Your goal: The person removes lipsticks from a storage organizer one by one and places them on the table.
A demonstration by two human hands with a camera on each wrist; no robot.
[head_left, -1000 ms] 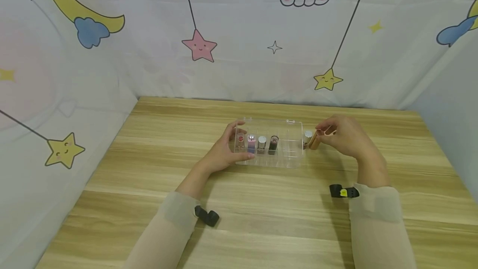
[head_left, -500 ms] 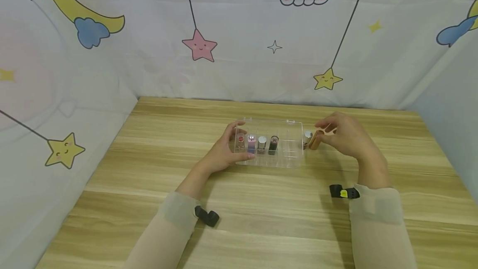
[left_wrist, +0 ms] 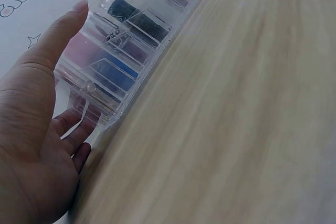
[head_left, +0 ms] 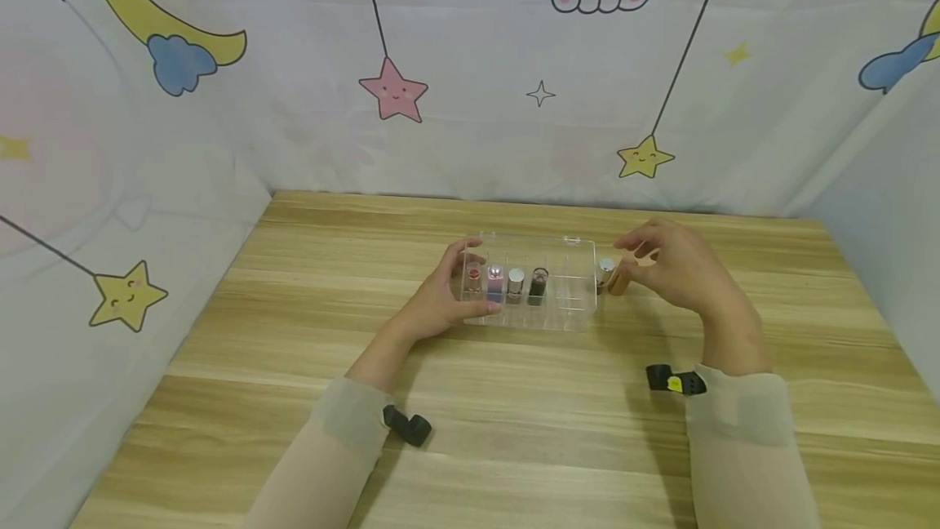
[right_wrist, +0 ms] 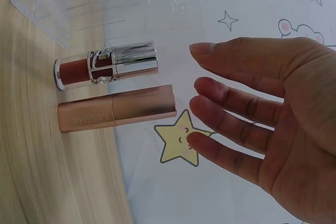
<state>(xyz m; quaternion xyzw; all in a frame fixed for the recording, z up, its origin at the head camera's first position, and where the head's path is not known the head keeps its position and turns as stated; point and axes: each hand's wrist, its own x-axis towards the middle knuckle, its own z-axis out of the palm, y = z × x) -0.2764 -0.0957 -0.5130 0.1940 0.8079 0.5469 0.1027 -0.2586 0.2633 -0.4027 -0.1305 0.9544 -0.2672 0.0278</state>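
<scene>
My left hand (head_left: 438,300) grips the left end of a clear divided plastic box (head_left: 576,294), thumb in front and fingers behind. Inside stand several lip products, including a pink-and-blue tube (head_left: 495,282), a silver-capped one (head_left: 516,284) and a dark one (head_left: 539,284). Just right of the box, a rose-gold lipstick (right_wrist: 116,108) and a dark red lip gloss tube with a silver cap (right_wrist: 105,66) stand upright side by side on the table. My right hand (head_left: 679,268) hovers by their tops; the right wrist view shows its fingers spread, apart from both.
The wood-grain table (head_left: 514,431) extends around the box on all sides. Behind it hangs a white cloth (head_left: 477,145) with cartoon stars. Black wrist cameras (head_left: 407,426) sit at both sleeves.
A second ago my right fingertips were at the rose-gold lipstick; they have let go and shifted slightly up and left. The left hand and box have stayed put.
</scene>
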